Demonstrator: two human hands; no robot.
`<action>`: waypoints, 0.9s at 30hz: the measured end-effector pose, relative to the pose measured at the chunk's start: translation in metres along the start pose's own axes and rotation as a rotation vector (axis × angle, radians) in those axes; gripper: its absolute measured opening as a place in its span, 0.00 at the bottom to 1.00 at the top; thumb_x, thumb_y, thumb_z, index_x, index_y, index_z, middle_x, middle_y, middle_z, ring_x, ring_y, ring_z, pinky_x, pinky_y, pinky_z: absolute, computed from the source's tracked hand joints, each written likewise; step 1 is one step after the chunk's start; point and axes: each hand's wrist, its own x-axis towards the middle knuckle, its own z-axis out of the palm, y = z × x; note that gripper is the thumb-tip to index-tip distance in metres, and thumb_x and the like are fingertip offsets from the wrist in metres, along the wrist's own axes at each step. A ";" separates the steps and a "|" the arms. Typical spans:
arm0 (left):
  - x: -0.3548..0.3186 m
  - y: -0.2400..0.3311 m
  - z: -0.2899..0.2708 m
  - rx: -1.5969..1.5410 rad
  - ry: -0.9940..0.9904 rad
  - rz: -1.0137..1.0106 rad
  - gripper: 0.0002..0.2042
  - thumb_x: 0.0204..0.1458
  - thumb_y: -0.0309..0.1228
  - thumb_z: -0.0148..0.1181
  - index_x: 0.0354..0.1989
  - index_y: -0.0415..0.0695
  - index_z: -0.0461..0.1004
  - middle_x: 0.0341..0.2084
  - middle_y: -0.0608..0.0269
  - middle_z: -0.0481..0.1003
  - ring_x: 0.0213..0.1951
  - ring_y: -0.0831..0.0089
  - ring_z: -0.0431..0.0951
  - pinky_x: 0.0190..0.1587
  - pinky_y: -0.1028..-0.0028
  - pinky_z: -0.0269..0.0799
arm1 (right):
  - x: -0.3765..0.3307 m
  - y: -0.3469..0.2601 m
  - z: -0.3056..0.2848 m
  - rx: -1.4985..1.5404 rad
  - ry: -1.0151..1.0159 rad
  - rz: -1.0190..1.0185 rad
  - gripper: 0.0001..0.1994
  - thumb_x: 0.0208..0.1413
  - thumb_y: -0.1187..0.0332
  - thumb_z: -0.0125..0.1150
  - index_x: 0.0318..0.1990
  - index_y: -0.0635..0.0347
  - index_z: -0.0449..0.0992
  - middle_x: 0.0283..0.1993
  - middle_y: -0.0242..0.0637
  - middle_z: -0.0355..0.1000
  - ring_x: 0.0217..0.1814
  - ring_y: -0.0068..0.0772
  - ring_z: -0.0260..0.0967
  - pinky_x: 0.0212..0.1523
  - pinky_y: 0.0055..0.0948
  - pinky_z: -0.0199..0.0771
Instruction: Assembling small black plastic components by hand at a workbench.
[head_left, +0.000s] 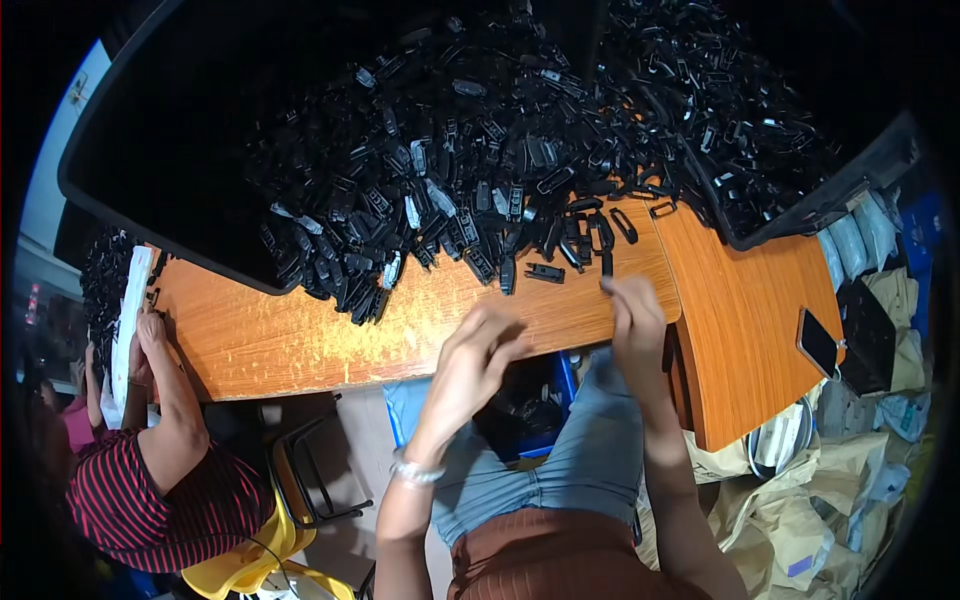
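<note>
A large heap of small black plastic parts (470, 190) spreads over the wooden table (330, 350); some are oblong frames, others carry grey or silvery pieces. My left hand (475, 355) is over the table's front edge, slightly blurred, its fingers curled but apart, and I see nothing in them. At the right end of the heap, my right hand (637, 315) has thumb and forefinger pinched at the lower end of a slim black plastic part (607, 264). Loose black parts, among them an oblong black frame (624, 226), lie just beyond that hand.
Black bins lie tipped around the heap, one rim (180, 245) at left. Below the table edge is a blue bin (570, 385) by my legs. A phone (817, 343) rests on the right-hand table. Brown paper bags (770, 530) crowd the lower right. Another person (165, 490) works at left.
</note>
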 end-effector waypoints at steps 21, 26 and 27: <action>-0.010 0.028 0.007 -0.572 0.043 -0.226 0.16 0.47 0.14 0.54 0.47 0.33 0.69 0.30 0.60 0.67 0.23 0.79 0.73 0.26 0.80 0.69 | -0.008 -0.076 0.005 0.950 -0.231 0.170 0.28 0.52 0.82 0.51 0.62 0.66 0.54 0.40 0.42 0.66 0.35 0.24 0.67 0.37 0.21 0.72; -0.017 0.035 0.000 -0.185 0.155 -0.081 0.10 0.45 0.18 0.59 0.38 0.32 0.74 0.29 0.57 0.70 0.27 0.74 0.75 0.30 0.77 0.70 | -0.014 -0.079 0.003 0.519 -0.342 -0.014 0.20 0.52 0.82 0.49 0.55 0.67 0.66 0.39 0.41 0.68 0.37 0.29 0.68 0.39 0.25 0.69; -0.018 0.036 -0.001 -0.199 0.174 -0.063 0.10 0.44 0.19 0.60 0.37 0.31 0.74 0.30 0.56 0.71 0.27 0.71 0.75 0.31 0.75 0.70 | -0.013 -0.079 0.000 0.302 -0.382 -0.113 0.20 0.51 0.82 0.49 0.54 0.66 0.67 0.37 0.41 0.68 0.37 0.30 0.68 0.39 0.25 0.68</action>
